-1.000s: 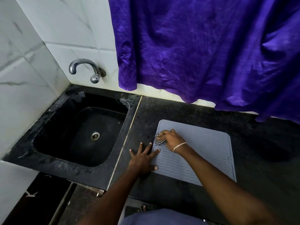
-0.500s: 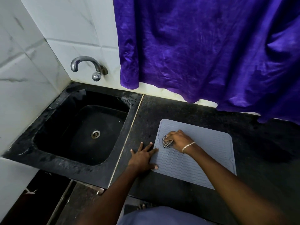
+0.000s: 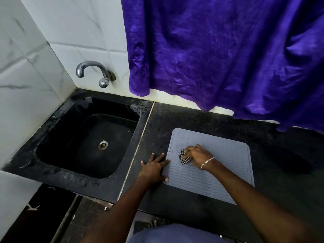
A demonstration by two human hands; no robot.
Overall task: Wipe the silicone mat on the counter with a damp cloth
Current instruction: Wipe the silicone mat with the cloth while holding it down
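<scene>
Cloth [image 3: 184, 157], one, on one grey mat [image 3: 219, 181].

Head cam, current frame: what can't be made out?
Head view:
- cloth: mostly hidden under the right hand; only a checked corner shows, and dampness is unreadable.
- mat: near right corner covered by the right forearm.
- whatever is behind the purple curtain: hidden.

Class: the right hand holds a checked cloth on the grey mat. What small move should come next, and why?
Probably slide the right hand and its checked cloth rightward across the grey mat. The cloth sits near the mat's left side, with most of the ribbed surface to its right, and the left hand rests flat at the left edge, likely steadying it.
</scene>
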